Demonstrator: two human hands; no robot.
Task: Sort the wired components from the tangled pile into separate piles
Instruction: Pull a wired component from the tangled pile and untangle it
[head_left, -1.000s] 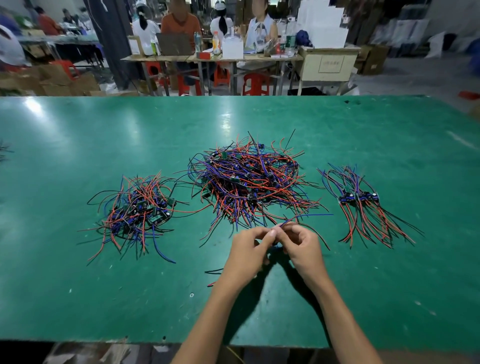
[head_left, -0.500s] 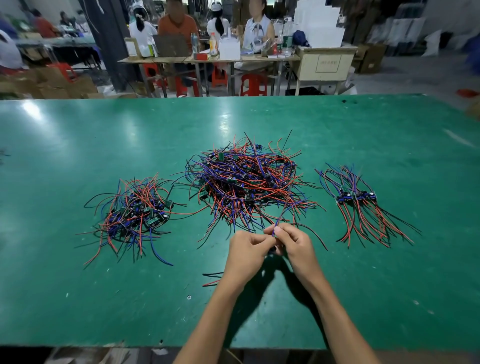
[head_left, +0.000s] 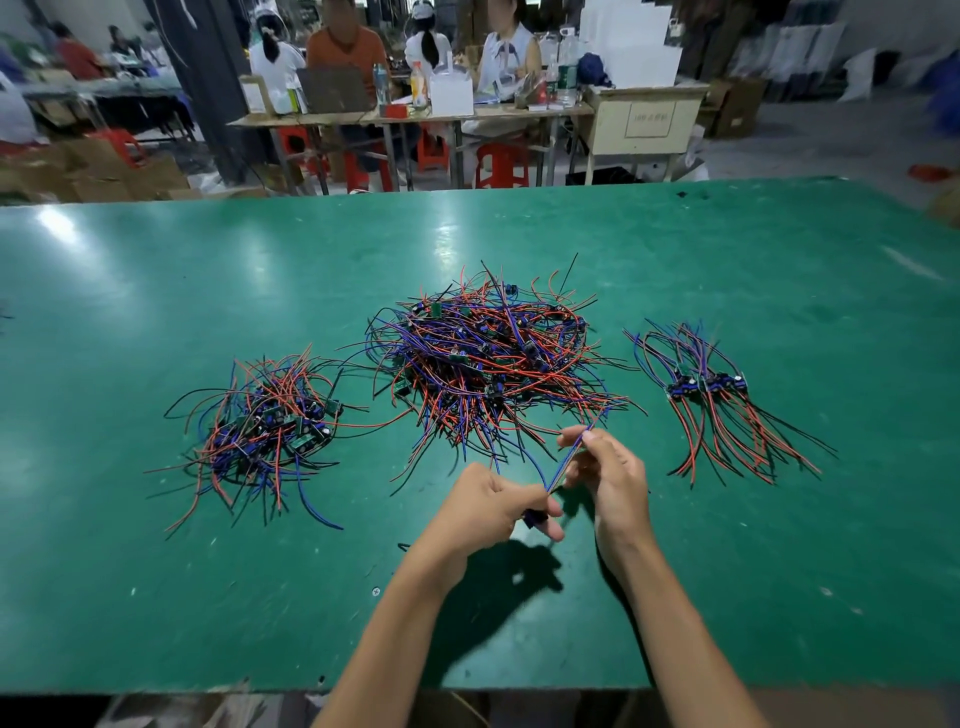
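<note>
A person's two bare forearms reached up from the bottom edge of the frame over a green table (head_left: 156, 597). Just below centre, the left hand (head_left: 485, 506) was closed around a small dark blue part (head_left: 533, 517) with wires attached. The right hand (head_left: 610, 470), just beside it, pinched those wires (head_left: 569, 457) between thumb and fingertips, so they ran taut and slanted from one hand up to the other. Above the hands, at the centre of the frame, lay the big tangled pile (head_left: 488, 358) of red, blue and black wires with small green boards mixed in. A smaller messy pile (head_left: 265, 426) sat at centre left. At centre right, a tidier bunch (head_left: 711, 395) lay with its blue parts lined up and its wires fanned out. Along the top, several people sat at a far workbench (head_left: 415, 117) with red stools.
</note>
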